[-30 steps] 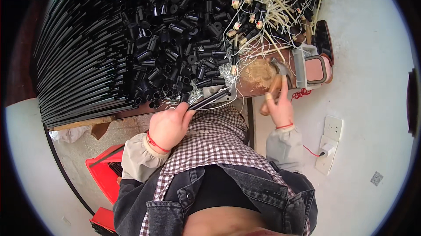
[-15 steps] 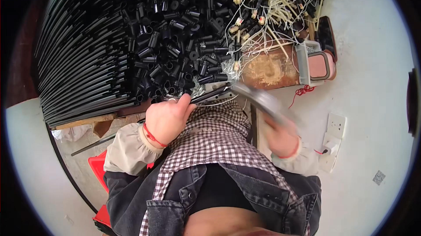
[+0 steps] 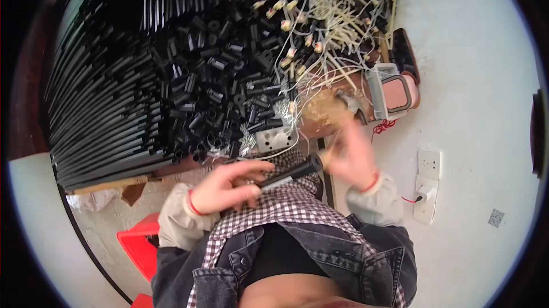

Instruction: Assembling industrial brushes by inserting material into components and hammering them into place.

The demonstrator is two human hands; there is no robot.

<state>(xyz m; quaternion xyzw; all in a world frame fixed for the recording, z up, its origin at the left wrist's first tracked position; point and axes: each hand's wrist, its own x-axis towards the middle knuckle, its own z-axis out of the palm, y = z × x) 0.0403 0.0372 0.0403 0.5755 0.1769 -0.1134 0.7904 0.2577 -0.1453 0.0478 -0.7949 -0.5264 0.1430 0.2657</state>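
Observation:
My left hand [image 3: 231,187] is closed round a black tube [image 3: 280,179], thumb on the near side and fingers over the far side. The tube slants up to the right above my checked apron and ends in a wider round collar with a hole in it. My right hand [image 3: 353,156] is beside that collar, by the front edge of the bench. Motion smears its fingers, so I cannot see whether they grip anything. Just beyond them, a greyish metal tool head [image 3: 350,101], blurred, is over the worn wood. A metal block with holes [image 3: 273,139] sits at the bench's front edge.
Long black rods [image 3: 108,113] lie stacked at the left. Short black sleeves and rings [image 3: 209,79] fill the middle. White wires with connectors [image 3: 337,10] are heaped behind on the right. A grey-and-pink container [image 3: 394,92] stands at the right corner, near a wall socket [image 3: 429,164].
The black tube has come off the metal block towards me, its collared end now showing. My right hand held a blurred metal-headed tool near the block; that head now appears farther off, over the wood.

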